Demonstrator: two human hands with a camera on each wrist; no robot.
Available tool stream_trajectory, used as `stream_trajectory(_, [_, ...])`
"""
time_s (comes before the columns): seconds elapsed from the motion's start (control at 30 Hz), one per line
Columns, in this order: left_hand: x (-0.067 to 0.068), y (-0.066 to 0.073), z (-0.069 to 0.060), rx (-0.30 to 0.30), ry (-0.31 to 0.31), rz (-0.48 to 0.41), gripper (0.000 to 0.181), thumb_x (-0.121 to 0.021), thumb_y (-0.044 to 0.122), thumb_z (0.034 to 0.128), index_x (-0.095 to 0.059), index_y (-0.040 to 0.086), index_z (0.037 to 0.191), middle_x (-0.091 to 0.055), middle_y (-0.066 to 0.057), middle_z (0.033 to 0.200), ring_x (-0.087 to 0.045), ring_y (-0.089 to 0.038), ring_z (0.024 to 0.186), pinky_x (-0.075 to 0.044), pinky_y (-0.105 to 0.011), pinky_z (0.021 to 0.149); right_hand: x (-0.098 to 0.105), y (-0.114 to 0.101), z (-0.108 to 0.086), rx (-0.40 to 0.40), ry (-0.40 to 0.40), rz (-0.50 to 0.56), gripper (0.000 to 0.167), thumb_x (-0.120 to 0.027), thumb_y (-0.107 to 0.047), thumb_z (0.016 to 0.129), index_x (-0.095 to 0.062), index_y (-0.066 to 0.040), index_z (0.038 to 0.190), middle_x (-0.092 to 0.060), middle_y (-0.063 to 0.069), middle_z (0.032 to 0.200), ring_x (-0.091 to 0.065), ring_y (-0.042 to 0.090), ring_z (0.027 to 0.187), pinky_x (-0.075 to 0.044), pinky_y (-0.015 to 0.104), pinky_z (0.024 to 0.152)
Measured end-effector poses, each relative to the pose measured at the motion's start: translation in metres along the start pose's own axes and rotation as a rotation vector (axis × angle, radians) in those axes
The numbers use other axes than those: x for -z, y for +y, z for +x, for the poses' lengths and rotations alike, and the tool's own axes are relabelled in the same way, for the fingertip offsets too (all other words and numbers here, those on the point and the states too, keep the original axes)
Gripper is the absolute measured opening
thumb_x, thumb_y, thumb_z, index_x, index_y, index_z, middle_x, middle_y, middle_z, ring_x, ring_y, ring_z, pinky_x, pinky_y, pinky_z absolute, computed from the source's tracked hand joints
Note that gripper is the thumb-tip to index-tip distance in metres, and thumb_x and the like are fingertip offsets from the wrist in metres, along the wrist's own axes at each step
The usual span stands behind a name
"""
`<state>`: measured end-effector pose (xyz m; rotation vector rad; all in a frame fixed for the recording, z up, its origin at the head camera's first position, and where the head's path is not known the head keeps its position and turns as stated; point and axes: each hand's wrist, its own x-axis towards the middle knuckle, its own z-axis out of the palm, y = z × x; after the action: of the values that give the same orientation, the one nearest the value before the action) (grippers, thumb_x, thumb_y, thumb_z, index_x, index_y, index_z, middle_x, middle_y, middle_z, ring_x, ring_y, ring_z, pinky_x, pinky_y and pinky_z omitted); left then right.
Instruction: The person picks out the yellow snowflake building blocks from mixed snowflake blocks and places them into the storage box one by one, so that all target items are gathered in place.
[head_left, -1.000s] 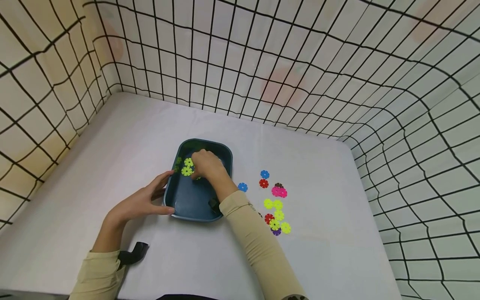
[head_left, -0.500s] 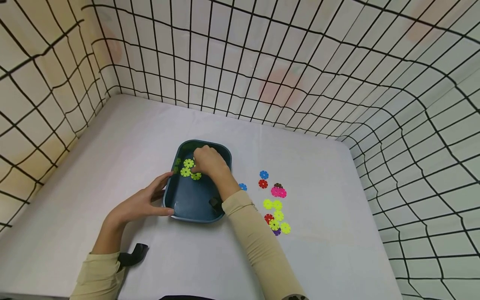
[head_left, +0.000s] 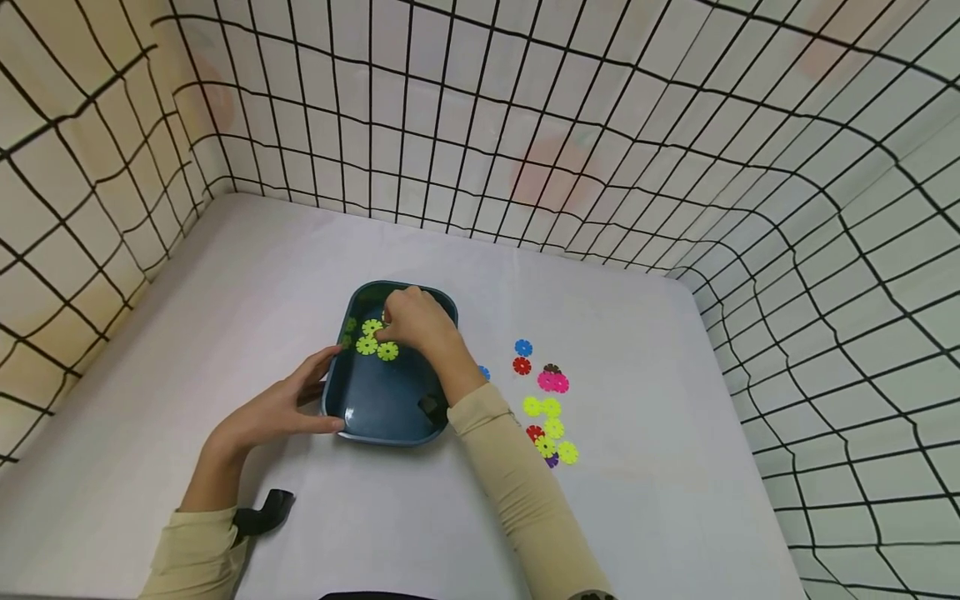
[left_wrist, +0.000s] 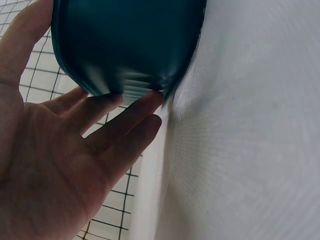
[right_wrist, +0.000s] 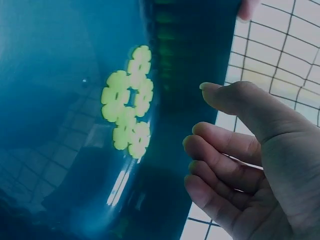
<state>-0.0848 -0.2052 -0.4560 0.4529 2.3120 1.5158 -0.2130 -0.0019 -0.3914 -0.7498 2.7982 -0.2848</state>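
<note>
In the head view, a tray point(head_left: 390, 400) with yellow discs point(head_left: 367, 345) inside stood on a table point(head_left: 660, 508), other discs point(head_left: 555, 382) to its right. The left hand point(head_left: 276, 406), spread wide, touched its left side; the right hand point(head_left: 417, 321) was inside. Left wrist view: the hand met the tray without gripping. Right wrist view: the hand, loosely curled, thumb apart, held nothing.

Glossy smooth plastic tray point(head_left: 382, 400), plastic discs point(head_left: 387, 351), matt woven tablecloth point(head_left: 645, 375)
</note>
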Motion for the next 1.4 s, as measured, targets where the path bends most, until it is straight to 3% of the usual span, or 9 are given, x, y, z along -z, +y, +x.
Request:
stream_trajectory(0.13, [-0.001,0.000,0.001,0.001,0.003,0.007,0.105,-0.080,0.027,0.0806,-0.008,0.016,0.156,-0.015,-0.026,0.160,-0.028,-0.055,0.139,-0.034,-0.064,0.108,0.005,0.000,-0.004,-0.005,0.000,0.009,0.023,-0.073,-0.033,0.084,-0.065,-0.018,0.069,-0.054,-0.007,0.063,-0.040,0.006,0.054,-0.035,0.021,0.053])
stream_trajectory(0.23, [-0.001,0.000,0.001,-0.001,0.002,0.009,0.105,-0.079,0.028,0.0808,-0.008,0.015,0.156,-0.015,-0.026,0.160,-0.028,-0.056,0.139,-0.034,-0.065,0.108,0.009,0.000,-0.007,0.001,0.003,0.002,0.020,-0.073,-0.035,0.084,-0.074,-0.016,0.088,-0.071,-0.004,0.086,-0.057,0.008,0.069,-0.047,0.023,0.063])
stream_trajectory(0.47, [-0.001,-0.001,0.002,0.004,0.005,0.011,0.105,-0.080,0.028,0.0803,-0.008,0.016,0.157,-0.016,-0.024,0.160,-0.029,-0.055,0.140,-0.034,-0.064,0.108,0.018,0.005,-0.016,0.014,0.036,0.027,0.033,-0.073,-0.038,0.086,-0.074,-0.011,0.106,-0.073,0.000,0.101,-0.063,0.012,0.082,-0.054,0.027,0.074])
stream_trajectory(0.87, [-0.001,-0.001,0.002,-0.010,0.000,0.000,0.105,-0.080,0.027,0.0803,-0.008,0.016,0.156,-0.017,-0.026,0.160,-0.030,-0.055,0.139,-0.034,-0.063,0.108,0.026,0.022,-0.045,-0.018,0.136,0.098,0.033,-0.074,-0.037,0.085,-0.073,-0.009,0.104,-0.073,0.005,0.105,-0.063,0.016,0.096,-0.055,0.030,0.086])
stream_trajectory(1.07, [-0.002,-0.001,0.002,-0.008,0.003,0.012,0.106,-0.080,0.027,0.0799,-0.009,0.014,0.156,-0.017,-0.026,0.160,-0.031,-0.055,0.139,-0.034,-0.063,0.108,0.024,0.036,-0.067,-0.037,0.163,0.114,0.036,-0.074,-0.037,0.085,-0.073,-0.008,0.106,-0.072,0.006,0.104,-0.061,0.018,0.098,-0.054,0.032,0.086])
stream_trajectory(1.4, [-0.001,0.003,0.001,0.006,0.000,0.022,0.106,-0.080,0.027,0.0799,-0.008,0.015,0.156,-0.017,-0.027,0.159,-0.031,-0.057,0.137,-0.035,-0.065,0.106,0.007,0.072,-0.104,-0.086,0.273,0.147,0.033,-0.076,-0.033,0.083,-0.075,-0.005,0.100,-0.072,0.007,0.092,-0.059,0.021,0.088,-0.052,0.035,0.078])
